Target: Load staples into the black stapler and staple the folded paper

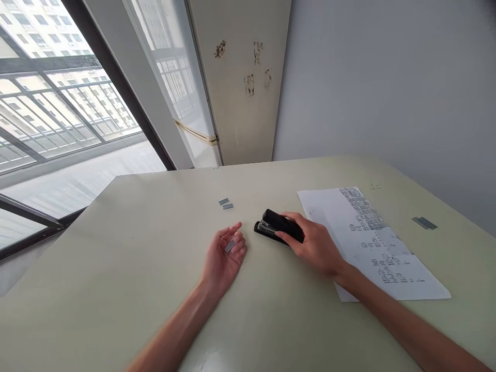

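A black stapler [279,225] is in the grip of my right hand [315,245], its front end pointing left and its jaw slightly apart. My left hand [225,256] rests palm up just left of the stapler, with the fingers curled. A short strip of staples [230,246] lies in that hand against the fingers. Beyond my left hand, two more staple strips [226,203] lie on the table. Under and beside my right forearm is a white printed paper [329,206].
The pale table [116,258] reaches to the wall and a stained cabinet [240,113] at the back. More staple strips [424,223] lie right of the paper. A window [58,93] stands on the left.
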The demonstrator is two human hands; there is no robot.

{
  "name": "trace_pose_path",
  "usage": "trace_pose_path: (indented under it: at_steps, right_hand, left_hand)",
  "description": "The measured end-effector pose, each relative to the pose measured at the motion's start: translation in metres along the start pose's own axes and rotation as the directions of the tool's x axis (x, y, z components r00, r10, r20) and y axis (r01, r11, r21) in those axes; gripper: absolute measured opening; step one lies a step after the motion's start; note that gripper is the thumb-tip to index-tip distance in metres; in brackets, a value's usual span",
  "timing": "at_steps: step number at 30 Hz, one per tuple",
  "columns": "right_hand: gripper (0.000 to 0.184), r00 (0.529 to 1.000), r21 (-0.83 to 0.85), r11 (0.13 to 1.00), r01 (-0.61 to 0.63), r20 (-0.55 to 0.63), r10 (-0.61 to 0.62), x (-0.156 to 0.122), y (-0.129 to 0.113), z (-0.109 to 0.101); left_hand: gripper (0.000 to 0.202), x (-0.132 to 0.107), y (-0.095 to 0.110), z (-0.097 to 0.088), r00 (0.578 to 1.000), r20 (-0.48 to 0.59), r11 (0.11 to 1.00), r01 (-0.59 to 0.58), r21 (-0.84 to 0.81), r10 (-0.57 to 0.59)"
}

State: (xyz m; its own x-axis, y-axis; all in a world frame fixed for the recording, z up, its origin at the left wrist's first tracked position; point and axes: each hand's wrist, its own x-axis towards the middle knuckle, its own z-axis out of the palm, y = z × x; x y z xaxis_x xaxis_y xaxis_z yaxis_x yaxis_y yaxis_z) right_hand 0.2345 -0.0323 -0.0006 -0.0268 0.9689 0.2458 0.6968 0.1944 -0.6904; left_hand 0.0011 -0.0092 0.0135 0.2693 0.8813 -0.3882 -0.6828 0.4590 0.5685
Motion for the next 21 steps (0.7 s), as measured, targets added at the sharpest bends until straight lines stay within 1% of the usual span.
trace_pose_path:
  at_steps: [2, 5, 11, 14, 16, 18, 19, 20, 21]
  right_hand:
    - [0.032, 0.997, -0.035, 0.997, 0.073, 0.016, -0.072, 0.013, -0.001, 0.007]
    - [0.030, 0.984, -0.037, 0.985, 0.167, 0.068, -0.164, 0.036, -0.005, 0.020]
    - [0.028, 0.938, 0.041, 0.951, 0.307, 0.156, -0.309, 0.084, -0.027, 0.058]
    - [0.030, 0.925, 0.026, 0.936, 0.351, 0.144, -0.351, 0.103, -0.041, 0.072]
    - [0.031, 0.926, 0.045, 0.928, 0.369, 0.067, -0.372, 0.106, -0.050, 0.071]
    - [0.029, 0.921, 0.084, 0.917, 0.390, -0.040, -0.388, 0.098, -0.056, 0.064]
    - [0.027, 0.911, 0.095, 0.906, 0.412, -0.073, -0.407, 0.090, -0.058, 0.058]
    - [0.026, 0.893, 0.091, 0.889, 0.449, -0.076, -0.443, 0.080, -0.059, 0.053]
    - [0.025, 0.868, 0.071, 0.865, 0.497, -0.043, -0.495, 0.070, -0.059, 0.047]
  left_hand:
    - [0.019, 0.000, 0.000, 0.000, 0.999, -0.020, 0.992, 0.026, -0.121, -0.028]
    - [0.020, 0.000, -0.001, 0.000, 0.998, -0.047, 0.981, 0.033, -0.191, -0.043]
    - [0.023, -0.001, 0.001, 0.000, 0.997, -0.066, 0.977, 0.036, -0.209, -0.050]
    - [0.024, 0.001, 0.003, -0.003, 0.998, -0.051, 0.982, 0.033, -0.188, -0.043]
    - [0.024, 0.003, 0.003, -0.005, 0.998, -0.045, 0.984, 0.025, -0.175, -0.034]
    - [0.025, 0.005, 0.004, -0.006, 0.999, -0.046, 0.986, 0.009, -0.165, -0.017]
    - [0.027, 0.006, 0.003, -0.007, 0.999, -0.042, 0.988, 0.004, -0.155, -0.010]
    - [0.029, 0.006, 0.003, -0.006, 0.999, -0.032, 0.990, 0.000, -0.140, -0.004]
    - [0.032, 0.006, 0.003, -0.005, 1.000, -0.016, 0.993, 0.003, -0.121, -0.005]
